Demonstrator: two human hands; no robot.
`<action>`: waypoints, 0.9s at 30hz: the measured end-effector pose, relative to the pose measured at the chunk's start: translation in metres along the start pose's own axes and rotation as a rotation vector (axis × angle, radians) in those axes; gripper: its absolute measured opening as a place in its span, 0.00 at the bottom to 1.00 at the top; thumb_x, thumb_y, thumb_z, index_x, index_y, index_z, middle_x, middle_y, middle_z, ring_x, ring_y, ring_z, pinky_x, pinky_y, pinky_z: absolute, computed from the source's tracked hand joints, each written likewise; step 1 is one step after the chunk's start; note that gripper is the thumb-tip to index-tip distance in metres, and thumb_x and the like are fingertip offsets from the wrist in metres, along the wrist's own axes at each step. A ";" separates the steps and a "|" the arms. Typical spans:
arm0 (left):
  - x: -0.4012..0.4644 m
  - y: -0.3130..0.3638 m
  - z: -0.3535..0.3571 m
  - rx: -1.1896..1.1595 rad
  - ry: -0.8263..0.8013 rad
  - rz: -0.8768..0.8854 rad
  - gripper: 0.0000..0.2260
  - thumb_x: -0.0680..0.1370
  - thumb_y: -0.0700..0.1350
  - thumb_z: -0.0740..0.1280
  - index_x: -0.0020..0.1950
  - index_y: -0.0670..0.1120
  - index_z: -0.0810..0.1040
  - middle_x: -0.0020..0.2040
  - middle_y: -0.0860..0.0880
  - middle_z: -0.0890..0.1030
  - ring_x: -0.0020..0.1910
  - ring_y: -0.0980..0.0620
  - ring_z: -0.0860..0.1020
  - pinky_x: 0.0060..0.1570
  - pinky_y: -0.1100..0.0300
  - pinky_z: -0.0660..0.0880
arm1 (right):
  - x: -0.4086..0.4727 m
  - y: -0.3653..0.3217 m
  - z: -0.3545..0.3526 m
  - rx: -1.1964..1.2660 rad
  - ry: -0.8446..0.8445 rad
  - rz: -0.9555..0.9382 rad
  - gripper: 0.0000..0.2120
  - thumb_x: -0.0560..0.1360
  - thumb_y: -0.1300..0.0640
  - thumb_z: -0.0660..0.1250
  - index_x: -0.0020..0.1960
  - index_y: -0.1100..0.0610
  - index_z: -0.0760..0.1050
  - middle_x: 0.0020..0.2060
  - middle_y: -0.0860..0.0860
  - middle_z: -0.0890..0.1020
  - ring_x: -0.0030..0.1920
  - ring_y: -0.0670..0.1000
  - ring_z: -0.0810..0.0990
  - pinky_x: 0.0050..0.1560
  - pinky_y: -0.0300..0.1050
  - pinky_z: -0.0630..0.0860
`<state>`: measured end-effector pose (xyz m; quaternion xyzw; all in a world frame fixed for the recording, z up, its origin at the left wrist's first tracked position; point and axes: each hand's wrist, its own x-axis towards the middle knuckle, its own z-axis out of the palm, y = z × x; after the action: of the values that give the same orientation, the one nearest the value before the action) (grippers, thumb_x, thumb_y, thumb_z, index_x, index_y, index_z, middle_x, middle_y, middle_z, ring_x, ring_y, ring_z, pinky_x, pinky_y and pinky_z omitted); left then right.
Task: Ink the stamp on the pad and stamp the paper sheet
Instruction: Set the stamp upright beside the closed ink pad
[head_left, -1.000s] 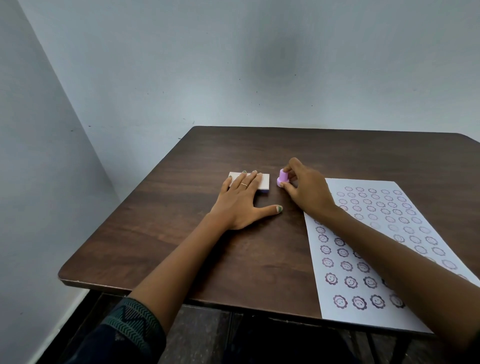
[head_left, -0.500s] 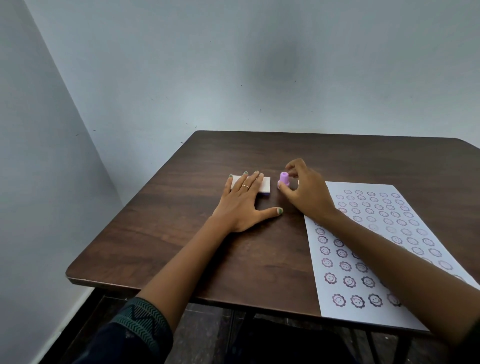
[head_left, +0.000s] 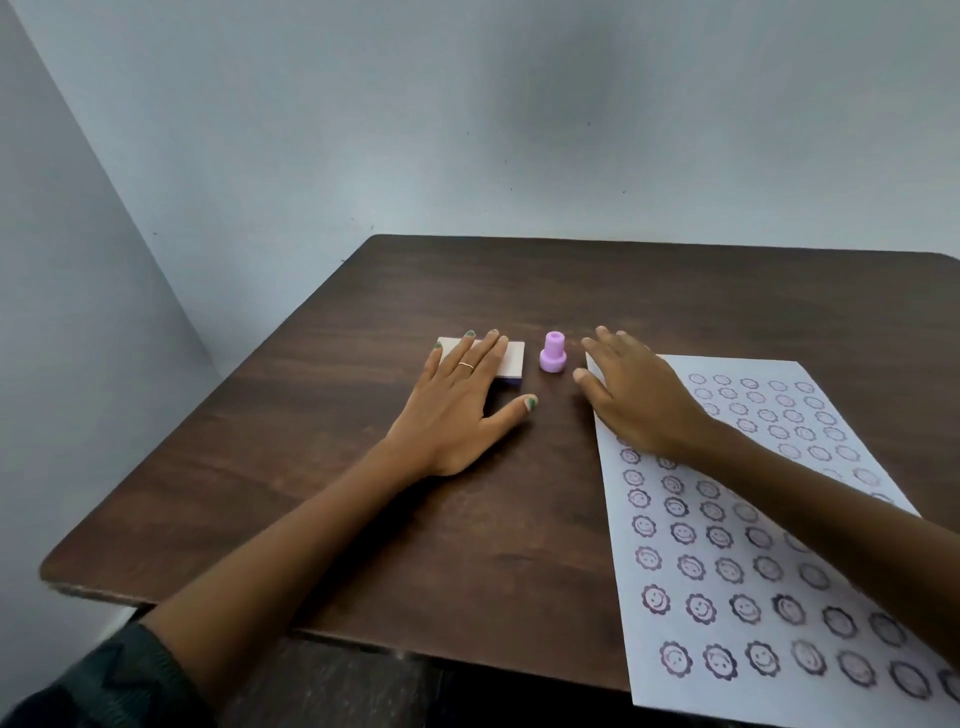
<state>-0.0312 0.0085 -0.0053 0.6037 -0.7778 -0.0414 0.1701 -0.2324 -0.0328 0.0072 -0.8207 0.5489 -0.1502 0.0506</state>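
A small purple stamp (head_left: 552, 354) stands upright on the dark wooden table (head_left: 322, 467), free of both hands. Just left of it lies the closed ink pad (head_left: 515, 358), white on top with a purple base. My left hand (head_left: 457, 410) lies flat with straight fingers resting on the pad's lid. My right hand (head_left: 636, 395) hovers open just right of the stamp, fingers spread, over the top left corner of the paper sheet (head_left: 810, 525). The sheet is covered with rows of purple smiley-flower prints.
Grey walls close in behind and to the left of the table. The table's near edge (head_left: 363, 636) runs under my forearms, with dark floor below it.
My right hand has let go of the stamp, which now stands on the table, and has drawn back to the right with fingers opened. My left hand stays on the pad.
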 end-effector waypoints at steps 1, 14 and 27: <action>0.001 0.000 0.000 0.006 -0.009 0.000 0.33 0.77 0.64 0.51 0.77 0.50 0.47 0.79 0.53 0.48 0.77 0.55 0.43 0.75 0.53 0.38 | 0.000 0.005 0.002 -0.029 -0.050 0.007 0.25 0.79 0.47 0.49 0.73 0.58 0.56 0.75 0.56 0.59 0.75 0.55 0.55 0.73 0.50 0.52; -0.002 0.005 -0.004 -0.005 -0.055 -0.033 0.35 0.74 0.68 0.47 0.77 0.53 0.46 0.77 0.58 0.46 0.76 0.60 0.40 0.74 0.56 0.35 | 0.023 0.023 0.018 -0.061 -0.062 -0.008 0.27 0.79 0.46 0.42 0.74 0.56 0.48 0.76 0.54 0.53 0.76 0.52 0.49 0.74 0.49 0.45; 0.002 0.019 -0.031 0.014 -0.225 -0.120 0.32 0.78 0.61 0.52 0.77 0.48 0.48 0.78 0.50 0.51 0.77 0.51 0.46 0.74 0.51 0.37 | 0.019 0.004 -0.011 0.017 -0.230 0.111 0.26 0.79 0.50 0.48 0.74 0.58 0.51 0.75 0.57 0.56 0.76 0.55 0.50 0.75 0.55 0.49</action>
<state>-0.0393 0.0157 0.0294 0.6420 -0.7546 -0.1135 0.0746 -0.2328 -0.0507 0.0202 -0.8006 0.5826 -0.0567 0.1282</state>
